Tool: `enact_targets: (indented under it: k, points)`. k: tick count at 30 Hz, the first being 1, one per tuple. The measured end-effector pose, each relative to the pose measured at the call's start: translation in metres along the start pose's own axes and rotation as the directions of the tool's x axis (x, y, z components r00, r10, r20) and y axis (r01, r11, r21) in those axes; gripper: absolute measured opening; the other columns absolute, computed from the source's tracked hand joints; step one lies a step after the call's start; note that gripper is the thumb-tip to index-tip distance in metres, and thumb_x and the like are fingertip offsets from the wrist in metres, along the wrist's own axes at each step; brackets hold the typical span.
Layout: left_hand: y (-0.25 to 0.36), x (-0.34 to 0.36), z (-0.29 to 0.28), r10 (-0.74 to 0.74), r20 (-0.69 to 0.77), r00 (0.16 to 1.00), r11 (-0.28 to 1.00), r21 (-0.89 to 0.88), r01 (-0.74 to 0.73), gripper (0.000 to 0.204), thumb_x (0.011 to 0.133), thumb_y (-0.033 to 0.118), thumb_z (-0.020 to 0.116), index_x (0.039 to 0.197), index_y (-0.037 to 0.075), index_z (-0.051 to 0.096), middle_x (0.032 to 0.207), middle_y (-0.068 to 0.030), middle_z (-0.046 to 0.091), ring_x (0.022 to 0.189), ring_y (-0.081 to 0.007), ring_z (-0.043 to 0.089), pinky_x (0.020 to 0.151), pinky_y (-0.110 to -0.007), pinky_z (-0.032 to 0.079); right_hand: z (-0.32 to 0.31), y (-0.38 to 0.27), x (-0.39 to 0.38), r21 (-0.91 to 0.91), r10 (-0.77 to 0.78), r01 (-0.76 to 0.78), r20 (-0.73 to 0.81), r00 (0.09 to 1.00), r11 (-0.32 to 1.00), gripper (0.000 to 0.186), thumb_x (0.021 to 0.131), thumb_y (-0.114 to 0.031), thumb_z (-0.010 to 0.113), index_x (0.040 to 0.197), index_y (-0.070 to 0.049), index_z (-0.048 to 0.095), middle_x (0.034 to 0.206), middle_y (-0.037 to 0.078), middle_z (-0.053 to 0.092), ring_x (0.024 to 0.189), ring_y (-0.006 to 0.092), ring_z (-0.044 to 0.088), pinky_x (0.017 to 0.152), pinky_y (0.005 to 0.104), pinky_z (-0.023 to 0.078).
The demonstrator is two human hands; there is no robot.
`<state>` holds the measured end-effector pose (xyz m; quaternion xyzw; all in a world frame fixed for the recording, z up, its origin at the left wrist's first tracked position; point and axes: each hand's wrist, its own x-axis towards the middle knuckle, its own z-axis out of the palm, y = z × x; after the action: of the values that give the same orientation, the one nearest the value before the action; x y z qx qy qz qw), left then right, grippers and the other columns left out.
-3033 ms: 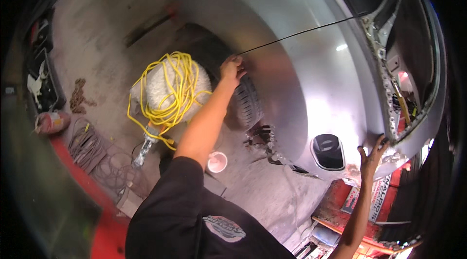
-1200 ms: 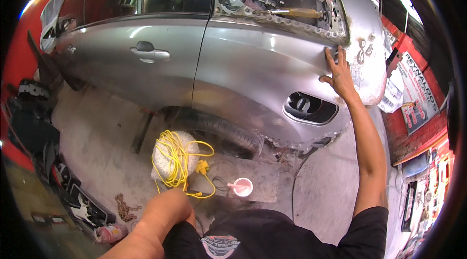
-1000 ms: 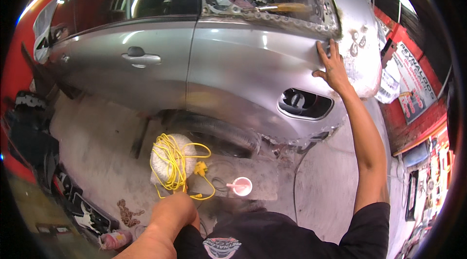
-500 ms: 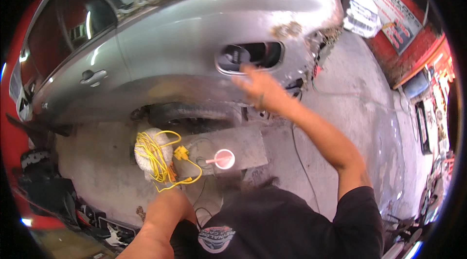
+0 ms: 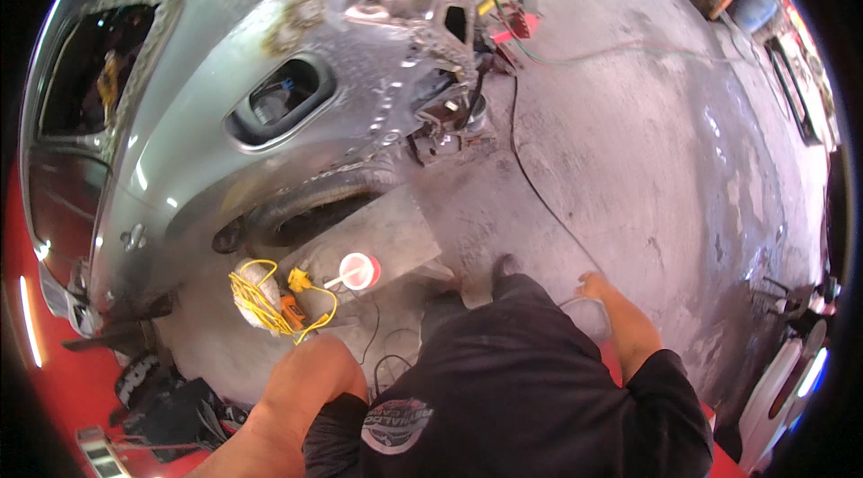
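Note:
My right hand (image 5: pixel 593 286) hangs low beside my right leg, away from the car. Its fingers look bent and are small and unclear, close to a thin pale curved edge (image 5: pixel 575 302) and a dark cable (image 5: pixel 553 215). Whether it grips anything I cannot make out. My left arm (image 5: pixel 292 397) comes in from the lower edge and bends at the elbow; the hand itself is hidden. Ahead on the left stands a grey car body (image 5: pixel 198 110) with an oval opening (image 5: pixel 280 102) in its rear side panel. A white-and-red tub (image 5: pixel 360 271) with a pale stick in it sits on a flat board.
Beside the tub lie a coiled yellow cord (image 5: pixel 256 298) and an orange tool (image 5: pixel 292 311). A tyre (image 5: pixel 315 208) shows under the panel. Rough bare metal edges (image 5: pixel 440 119) jut from the car's end. A green-and-red hose (image 5: pixel 620 48) crosses the concrete floor on the right.
My right hand has come away from the oval opening and dropped to my right side. The view has swung right, so the car and tub appear farther left.

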<state>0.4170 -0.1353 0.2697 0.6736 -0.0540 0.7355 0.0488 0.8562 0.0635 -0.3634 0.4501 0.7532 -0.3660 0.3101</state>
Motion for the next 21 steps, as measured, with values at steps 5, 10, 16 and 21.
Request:
enact_targets:
  k: [5, 10, 16, 21]
  points:
    - [-0.069, 0.001, 0.028, -0.026, 0.070, 0.997, 0.976, -0.212, 0.040, 0.017, 0.082, -0.003, 0.056, 0.072, 0.000, 0.069, 0.057, -0.0025, 0.059, 0.050, -0.0153, 0.058, 0.072, -0.033, 0.052, -0.030, 0.020, 0.007, 0.236, -0.025, 0.112, -0.343, 0.939, 0.965, 0.054, 0.086, -0.039, 0.074, 0.127, -0.004, 0.068, 0.129, 0.023, 0.066, 0.119, 0.0386, 0.063, 0.102, 0.0439, 0.050]
    - [-0.121, 0.001, 0.050, -0.015, 0.093, 0.996, 0.920, -0.389, 0.051, 0.020, 0.085, -0.002, 0.053, 0.073, 0.002, 0.069, 0.057, -0.0023, 0.057, 0.051, -0.0159, 0.058, 0.080, -0.037, 0.052, -0.051, -0.045, -0.028, 0.435, 0.031, 0.161, -0.402, 0.915, 0.886, 0.051, 0.086, -0.034, 0.074, 0.125, -0.002, 0.068, 0.117, 0.024, 0.070, 0.110, 0.0387, 0.067, 0.095, 0.0445, 0.053]
    - [-0.111, 0.009, 0.046, 0.020, 0.121, 0.992, 0.935, -0.353, 0.024, 0.021, 0.086, -0.002, 0.051, 0.077, 0.002, 0.069, 0.056, -0.0036, 0.056, 0.051, -0.0167, 0.057, 0.079, -0.037, 0.053, 0.005, -0.025, -0.028, 0.281, -0.195, 0.268, -0.260, 0.946, 0.922, 0.052, 0.086, -0.038, 0.073, 0.120, 0.001, 0.070, 0.116, 0.028, 0.069, 0.110, 0.0405, 0.066, 0.095, 0.0465, 0.052]
    - [-0.156, 0.008, 0.037, 0.052, 0.042, 0.998, 0.859, -0.511, -0.023, 0.017, 0.080, 0.002, 0.057, 0.067, 0.004, 0.067, 0.056, -0.0027, 0.055, 0.051, -0.0182, 0.056, 0.064, -0.038, 0.049, 0.006, 0.035, -0.038, 0.355, 0.076, 0.010, -0.227, 0.971, 0.935, 0.053, 0.084, -0.040, 0.075, 0.120, -0.001, 0.071, 0.124, 0.026, 0.067, 0.119, 0.0406, 0.062, 0.103, 0.0451, 0.049]
